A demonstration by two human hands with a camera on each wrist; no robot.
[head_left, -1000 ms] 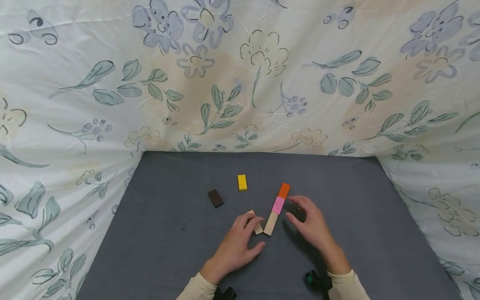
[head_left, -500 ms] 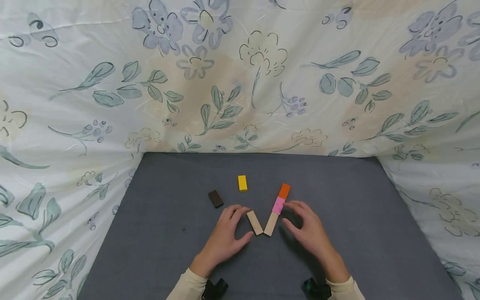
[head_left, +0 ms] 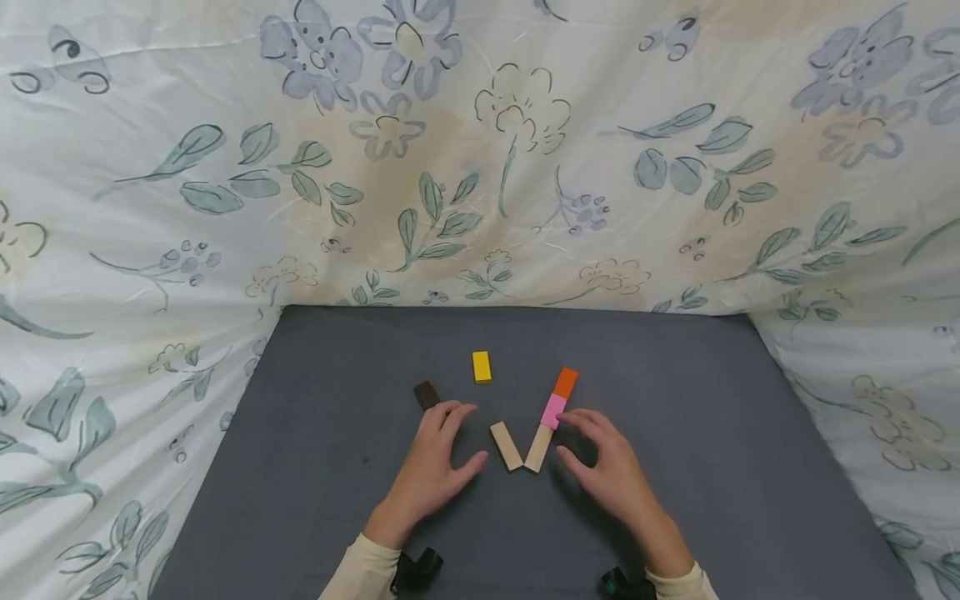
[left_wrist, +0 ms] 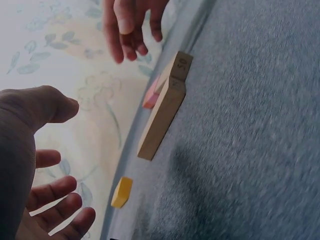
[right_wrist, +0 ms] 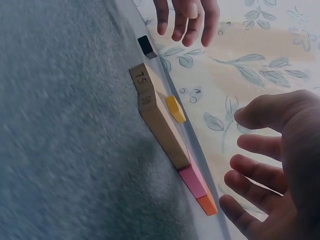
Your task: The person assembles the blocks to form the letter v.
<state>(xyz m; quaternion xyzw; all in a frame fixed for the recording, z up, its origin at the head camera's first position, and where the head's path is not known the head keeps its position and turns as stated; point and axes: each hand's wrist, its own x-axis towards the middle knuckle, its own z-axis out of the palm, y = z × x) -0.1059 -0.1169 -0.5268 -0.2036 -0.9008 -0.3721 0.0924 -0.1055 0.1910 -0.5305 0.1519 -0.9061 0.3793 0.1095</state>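
Two plain wooden blocks form a V on the grey surface: the left plain block (head_left: 506, 447) and the right plain block (head_left: 538, 448) meet at their near ends. From the right one, a pink block (head_left: 553, 411) and then an orange block (head_left: 565, 383) continue the line. My left hand (head_left: 431, 467) holds nothing, fingers spread, just in front of a dark brown block (head_left: 426, 394) that it partly hides. Relaxed and without a grip, my right hand (head_left: 611, 475) hovers beside the pink block; whether a fingertip touches it I cannot tell.
A yellow block (head_left: 482, 367) lies alone behind the V. Floral cloth (head_left: 450, 167) hangs at the back and both sides of the grey surface (head_left: 337, 358). Black wrist devices (head_left: 417, 572) are at both wrists. Handwritten numbers mark the plain blocks' ends (right_wrist: 140, 77) in the right wrist view.
My left hand has drawn away from the left plain block, leftward toward the dark brown block. My right hand has shifted slightly left and toward me. The blocks keep their arrangement.
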